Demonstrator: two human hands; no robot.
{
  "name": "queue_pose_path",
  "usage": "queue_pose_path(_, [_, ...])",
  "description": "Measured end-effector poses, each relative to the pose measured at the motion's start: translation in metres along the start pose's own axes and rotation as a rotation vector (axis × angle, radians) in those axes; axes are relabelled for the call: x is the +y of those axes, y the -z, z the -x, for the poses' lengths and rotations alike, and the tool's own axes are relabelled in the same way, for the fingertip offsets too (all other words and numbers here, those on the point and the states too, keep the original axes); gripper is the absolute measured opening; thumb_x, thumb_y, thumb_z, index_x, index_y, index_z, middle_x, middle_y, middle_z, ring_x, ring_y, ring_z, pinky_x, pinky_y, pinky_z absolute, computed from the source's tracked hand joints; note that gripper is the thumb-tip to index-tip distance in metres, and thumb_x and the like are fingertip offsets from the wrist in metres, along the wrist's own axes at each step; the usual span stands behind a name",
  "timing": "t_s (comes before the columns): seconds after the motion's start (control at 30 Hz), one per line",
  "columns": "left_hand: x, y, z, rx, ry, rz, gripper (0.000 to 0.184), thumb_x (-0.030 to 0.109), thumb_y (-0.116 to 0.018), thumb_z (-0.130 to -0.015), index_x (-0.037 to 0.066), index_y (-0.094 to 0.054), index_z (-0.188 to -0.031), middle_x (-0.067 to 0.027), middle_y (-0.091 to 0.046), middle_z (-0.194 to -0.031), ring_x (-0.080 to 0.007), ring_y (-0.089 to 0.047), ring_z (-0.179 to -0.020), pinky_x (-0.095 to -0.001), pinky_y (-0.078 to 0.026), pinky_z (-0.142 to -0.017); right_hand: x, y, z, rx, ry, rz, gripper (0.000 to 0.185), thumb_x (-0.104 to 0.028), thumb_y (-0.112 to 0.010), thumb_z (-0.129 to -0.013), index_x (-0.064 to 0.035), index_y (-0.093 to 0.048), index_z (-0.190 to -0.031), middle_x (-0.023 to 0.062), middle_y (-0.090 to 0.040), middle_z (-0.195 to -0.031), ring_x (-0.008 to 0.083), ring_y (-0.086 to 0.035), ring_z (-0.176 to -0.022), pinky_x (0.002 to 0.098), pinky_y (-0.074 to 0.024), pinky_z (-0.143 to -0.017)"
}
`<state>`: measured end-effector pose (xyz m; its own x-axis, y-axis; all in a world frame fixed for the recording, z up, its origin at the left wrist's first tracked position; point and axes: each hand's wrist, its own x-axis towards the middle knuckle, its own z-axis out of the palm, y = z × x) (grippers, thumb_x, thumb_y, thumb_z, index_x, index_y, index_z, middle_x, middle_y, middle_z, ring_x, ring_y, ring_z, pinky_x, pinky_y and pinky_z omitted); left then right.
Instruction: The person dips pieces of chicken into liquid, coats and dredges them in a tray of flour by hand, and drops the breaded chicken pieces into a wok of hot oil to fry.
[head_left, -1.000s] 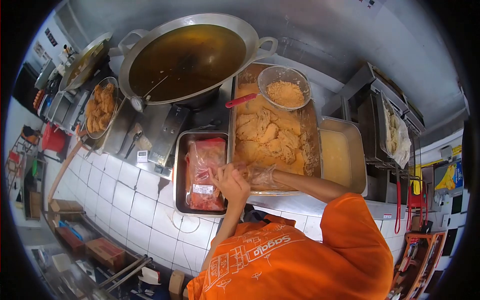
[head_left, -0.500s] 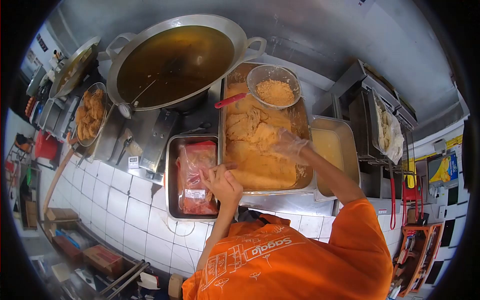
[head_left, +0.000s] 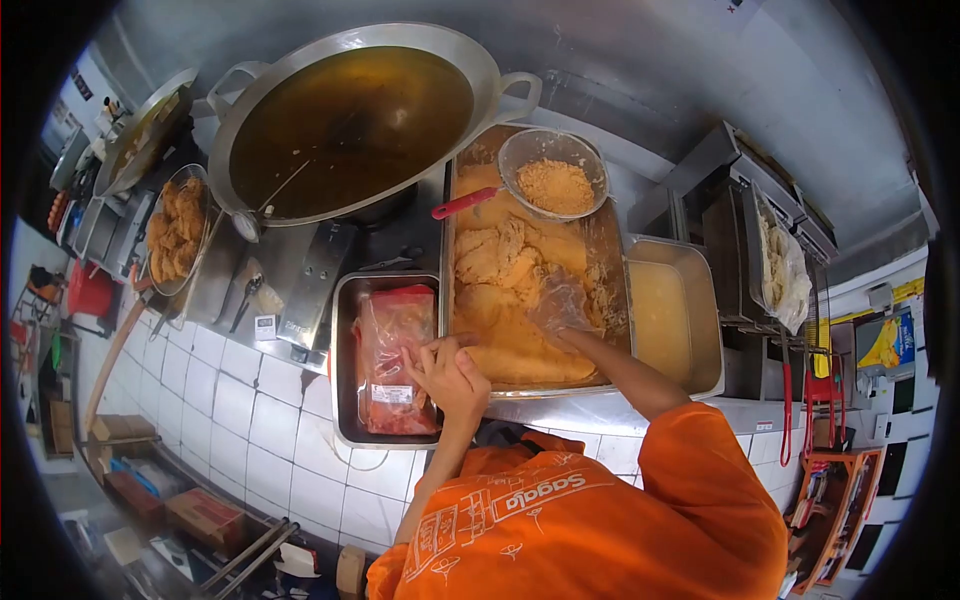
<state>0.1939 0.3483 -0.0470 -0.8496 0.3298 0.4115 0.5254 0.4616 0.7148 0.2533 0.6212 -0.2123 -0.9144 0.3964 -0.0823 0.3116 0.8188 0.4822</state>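
Observation:
My right hand [head_left: 562,302], in a clear plastic glove, lies on the orange-tan breading flour [head_left: 520,345] in a large metal tray [head_left: 618,290]. Its fingers look stretched out beside a heap of coated pieces [head_left: 497,252]; the glove blurs their outline. Bare, my left hand [head_left: 452,378] is at the rim between that tray and a smaller metal pan [head_left: 342,405], with its fingers loosely apart. In this pan sits a clear bag of raw red meat [head_left: 392,335] with a white label, just beside my left fingertips.
A red-handled strainer [head_left: 553,187] holding crumbs rests on the flour tray's far end. To the right stands a pan of pale yellow liquid [head_left: 660,310]. A big wok of oil [head_left: 350,130] is at the back left, near a basket of fried pieces [head_left: 178,235].
My right hand has moved left and nearer to me across the flour, away from the tray's right side. My left hand stays in nearly the same place.

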Motion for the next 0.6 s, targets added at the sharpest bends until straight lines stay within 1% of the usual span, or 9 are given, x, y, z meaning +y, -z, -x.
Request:
queue_pose_path(0.1, [0.0, 0.001, 0.0, -0.012, 0.008, -0.019, 0.042, 0.032, -0.036, -0.101, 0.013, -0.074, -0.097, -0.0074, -0.068, -0.093, -0.0276, -0.056, -0.104, -0.0614, -0.015, -0.119, -0.01, -0.021, -0.004, 0.086, -0.074, 0.197, 0.058, -0.041, -0.058, -0.093, 0.0003, -0.059, -0.134, 0.023, -0.061, -0.128, 0.0378, -0.057, -0.124, 0.0538, -0.0439, -0.106])
queue_pose_path(0.17, [0.005, 0.003, -0.002, -0.035, 0.02, -0.047, 0.041, 0.032, -0.037, -0.1, 0.013, -0.074, -0.097, -0.0068, -0.068, -0.095, -0.0277, -0.057, -0.105, -0.062, -0.014, -0.119, -0.012, -0.008, -0.006, 0.116, -0.102, 0.216, 0.056, -0.041, -0.058, -0.093, -0.0001, -0.061, -0.132, 0.023, -0.063, -0.125, 0.0379, -0.058, -0.123, 0.0549, -0.0448, -0.105])
queue_pose_path(0.23, [0.006, 0.004, -0.003, -0.048, 0.017, -0.054, 0.039, 0.03, -0.039, -0.1, 0.013, -0.074, -0.099, -0.0063, -0.069, -0.096, -0.0278, -0.057, -0.107, -0.0628, -0.013, -0.119, 0.007, 0.035, 0.006, 0.05, -0.092, -0.246, 0.061, -0.04, -0.059, -0.093, 0.0022, -0.058, -0.136, 0.0249, -0.061, -0.13, 0.0393, -0.056, -0.125, 0.0549, -0.0445, -0.105])
queue_pose_path(0.3, [0.006, 0.007, -0.002, -0.053, 0.016, -0.049, 0.038, 0.029, -0.039, -0.1, 0.013, -0.074, -0.1, -0.006, -0.07, -0.097, -0.0278, -0.057, -0.108, -0.0628, -0.013, -0.119, 0.03, 0.075, 0.001, -0.134, -0.047, -0.413, 0.066, -0.04, -0.059, -0.092, 0.0041, -0.054, -0.14, 0.0265, -0.057, -0.138, 0.0408, -0.053, -0.13, 0.0532, -0.0436, -0.107])
queue_pose_path(0.37, [0.006, 0.008, -0.004, -0.051, 0.018, -0.03, 0.037, 0.028, -0.04, -0.1, 0.013, -0.073, -0.1, -0.0059, -0.071, -0.098, -0.0276, -0.057, -0.109, -0.0621, -0.013, -0.119, 0.043, 0.118, 0.012, -0.152, -0.03, -0.411, 0.062, -0.043, -0.059, -0.091, 0.0022, -0.059, -0.134, 0.0245, -0.058, -0.138, 0.0395, -0.055, -0.129, 0.051, -0.0444, -0.106])
queue_pose_path(0.47, [-0.001, 0.007, -0.004, -0.068, 0.047, 0.106, 0.039, 0.027, -0.036, -0.103, 0.012, -0.073, -0.1, -0.0065, -0.071, -0.099, -0.0282, -0.057, -0.111, -0.0611, -0.012, -0.119, 0.056, 0.171, 0.029, -0.186, 0.005, -0.405, 0.058, -0.046, -0.058, -0.09, -0.0008, -0.066, -0.126, 0.0215, -0.06, -0.138, 0.0375, -0.058, -0.126, 0.0479, -0.0455, -0.105])
queue_pose_path(0.5, [-0.003, 0.008, -0.005, -0.069, 0.061, 0.141, 0.042, 0.027, -0.034, -0.104, 0.01, -0.072, -0.101, -0.0073, -0.071, -0.1, -0.0286, -0.058, -0.11, -0.0585, -0.017, -0.118, 0.056, 0.174, 0.034, -0.208, 0.016, -0.405, 0.057, -0.047, -0.058, -0.09, -0.0018, -0.068, -0.123, 0.0205, -0.061, -0.138, 0.0368, -0.059, -0.126, 0.0468, -0.0459, -0.105])
queue_pose_path(0.57, [-0.006, 0.009, -0.007, -0.081, 0.087, 0.214, 0.047, 0.028, -0.03, -0.107, 0.007, -0.072, -0.102, -0.009, -0.071, -0.101, -0.0295, -0.061, -0.107, -0.0533, -0.027, -0.115, 0.06, 0.129, 0.038, -0.615, 0.1, -0.513, 0.057, -0.049, -0.056, -0.09, -0.0011, -0.07, -0.117, 0.0202, -0.065, -0.131, 0.0359, -0.063, -0.119, 0.0471, -0.0473, -0.101])
queue_pose_path(0.6, [-0.01, 0.008, -0.006, -0.079, 0.163, 0.361, 0.05, 0.03, -0.027, -0.108, 0.005, -0.071, -0.104, -0.0104, -0.071, -0.1, -0.0294, -0.062, -0.104, -0.05, -0.031, -0.111, 0.059, 0.113, 0.041, -0.821, 0.141, -0.566, 0.057, -0.05, -0.055, -0.09, -0.0007, -0.072, -0.114, 0.02, -0.067, -0.127, 0.0354, -0.064, -0.116, 0.0472, -0.048, -0.1])
